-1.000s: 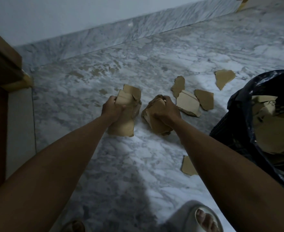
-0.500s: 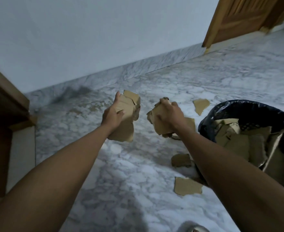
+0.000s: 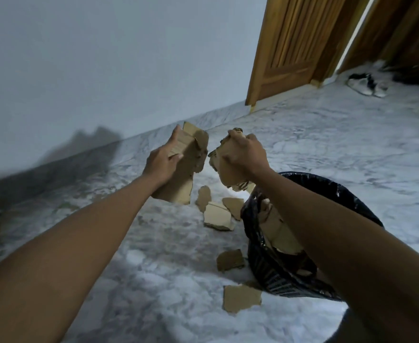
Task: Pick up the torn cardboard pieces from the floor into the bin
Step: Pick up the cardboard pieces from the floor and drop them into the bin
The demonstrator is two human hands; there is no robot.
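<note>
My left hand (image 3: 160,162) grips a stack of torn brown cardboard pieces (image 3: 186,174) held up above the marble floor. My right hand (image 3: 243,154) grips another crumpled bunch of cardboard (image 3: 228,173), raised just left of the bin's far rim. The bin (image 3: 260,258) has a black liner and stands at the right under my right forearm, with cardboard scraps (image 3: 277,231) inside. Several loose pieces stay on the floor: a cluster (image 3: 218,215) beside the bin, one (image 3: 230,260) nearer, and one (image 3: 242,298) nearest me.
A white wall with a marble skirting (image 3: 134,144) runs along the left. A wooden door (image 3: 292,45) stands at the back right, with a pair of shoes (image 3: 366,84) on the floor beyond it. Open marble floor (image 3: 339,144) lies behind the bin.
Both hands have lifted their cardboard bunches off the floor and carried them up and right toward the bin. My head has tilted up, bringing the door and shoes into view.
</note>
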